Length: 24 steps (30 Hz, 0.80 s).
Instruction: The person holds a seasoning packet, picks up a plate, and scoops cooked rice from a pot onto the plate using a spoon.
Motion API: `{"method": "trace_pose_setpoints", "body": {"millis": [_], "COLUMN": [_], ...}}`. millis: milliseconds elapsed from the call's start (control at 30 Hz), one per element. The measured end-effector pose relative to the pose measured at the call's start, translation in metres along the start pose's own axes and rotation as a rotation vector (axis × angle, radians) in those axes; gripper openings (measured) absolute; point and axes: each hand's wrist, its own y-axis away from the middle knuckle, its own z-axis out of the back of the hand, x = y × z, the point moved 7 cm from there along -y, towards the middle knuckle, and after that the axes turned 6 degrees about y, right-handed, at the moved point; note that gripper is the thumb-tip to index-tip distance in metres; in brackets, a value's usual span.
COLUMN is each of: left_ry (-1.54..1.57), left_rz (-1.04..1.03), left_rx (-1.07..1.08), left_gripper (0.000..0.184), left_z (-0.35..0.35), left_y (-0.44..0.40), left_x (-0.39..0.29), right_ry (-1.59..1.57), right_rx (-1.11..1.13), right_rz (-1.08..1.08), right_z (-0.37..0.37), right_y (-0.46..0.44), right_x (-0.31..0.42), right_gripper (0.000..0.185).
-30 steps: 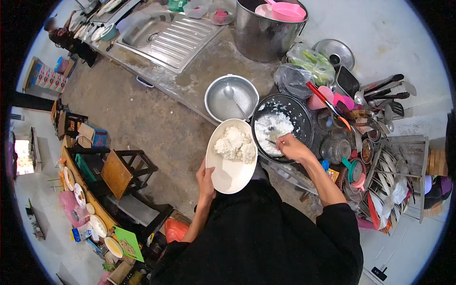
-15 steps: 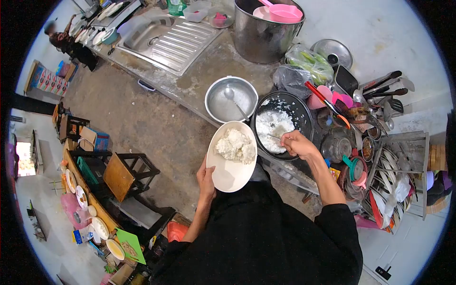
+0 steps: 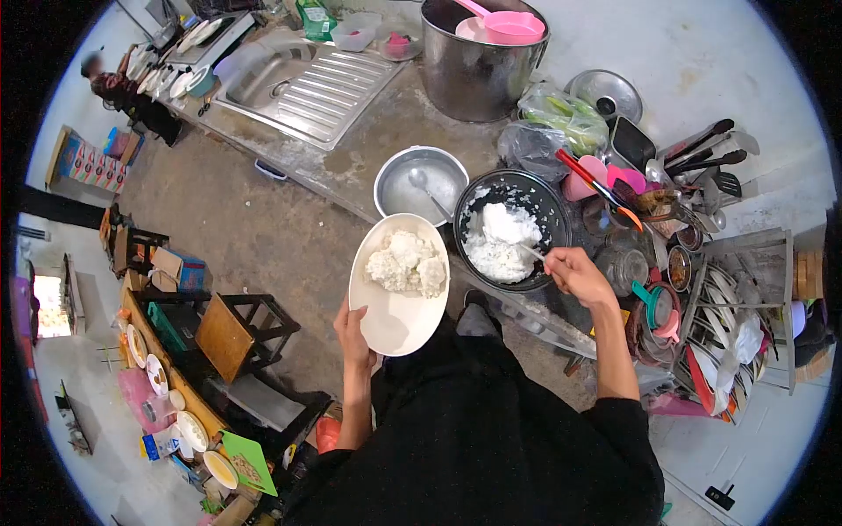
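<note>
My left hand [image 3: 354, 337] grips the lower left rim of a cream oval plate [image 3: 395, 333], thumb on top. White rice [image 3: 405, 263] lies in clumps on the plate's upper part. My right hand [image 3: 577, 275] is closed round the handle of a spoon [image 3: 533, 252], whose bowl is hidden by rice. Under it stands a black speckled pot [image 3: 559, 215] with a mound of white rice [image 3: 502, 241] inside. Left of the pot, a metal basin [image 3: 382, 188] holds a ladle [image 3: 419, 179] and what looks like cloudy water.
A steel sink [image 3: 307, 92] is set in the counter. A big metal pot [image 3: 478, 79] with a pink dipper [image 3: 516, 28] stands at the back. Utensils [image 3: 710, 167] and a dish rack [image 3: 745, 272] crowd the right. A stool [image 3: 230, 337] and a distant person [image 3: 132, 92] are at left.
The plate has moved left, away from the pot. My right hand has shifted slightly right, and the rice over the spoon now stands in a higher heap.
</note>
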Motion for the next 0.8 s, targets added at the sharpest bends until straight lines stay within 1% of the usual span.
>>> {"method": "trace_pose_setpoints", "body": {"millis": [67, 133, 200, 300, 333, 400, 433, 500, 533, 600, 633, 733, 800], "left_ry": [-0.028, -0.019, -0.009, -0.017, -0.018, 0.025, 0.009, 0.037, 0.069, 0.086, 0.103, 0.107, 0.105], "left_rz": [-0.006, 0.013, 0.035, 0.135, 0.138, 0.181, 0.172, 0.175, 0.176, 0.177, 0.183, 0.238, 0.226], "left_rx": [0.078, 0.115, 0.159, 0.195, 0.204, 0.202, 0.257, 0.281, 0.298, 0.296, 0.293, 0.269, 0.284], "left_gripper": [0.049, 0.049, 0.049, 0.049, 0.049, 0.047, 0.044, 0.044, 0.044, 0.044, 0.045, 0.046, 0.047], "left_z": [-0.008, -0.020, -0.037, -0.064, -0.074, -0.088, -0.095, -0.106, -0.110, -0.113, -0.113, -0.106, -0.103], "left_y": [-0.006, -0.010, -0.014, -0.016, -0.016, -0.015, -0.016, -0.015, -0.015, -0.016, -0.017, -0.020, -0.024], "left_x": [-0.005, -0.002, 0.004, 0.017, 0.019, 0.025, 0.026, 0.030, 0.031, 0.034, 0.036, 0.046, 0.049], "right_ry": [0.032, -0.003, 0.129, 0.209, 0.307, 0.501, 0.611, 0.813, 0.812, 0.807, 0.804, 0.841, 0.832], "right_rx": [-0.059, -0.076, -0.149, -0.240, -0.304, -0.463, -0.475, -0.489, -0.493, -0.593, -0.605, -0.631, -0.646], "right_rz": [0.057, 0.070, 0.178, 0.222, 0.267, 0.490, 0.548, 0.639, 0.640, 0.722, 0.747, 0.727, 0.751], "right_z": [0.004, 0.002, 0.002, -0.011, -0.017, -0.041, -0.053, -0.073, -0.078, -0.083, -0.084, -0.081, -0.080], "right_y": [0.017, 0.031, 0.045, 0.062, 0.067, 0.073, 0.071, 0.065, 0.063, 0.065, 0.064, 0.064, 0.066], "right_x": [0.015, 0.027, 0.047, 0.064, 0.074, 0.082, 0.072, 0.053, 0.047, 0.041, 0.036, 0.027, 0.022], "right_gripper": [0.016, 0.016, 0.017, 0.017, 0.015, 0.007, 0.002, 0.017, 0.017, 0.017, 0.018, 0.023, 0.023]}}
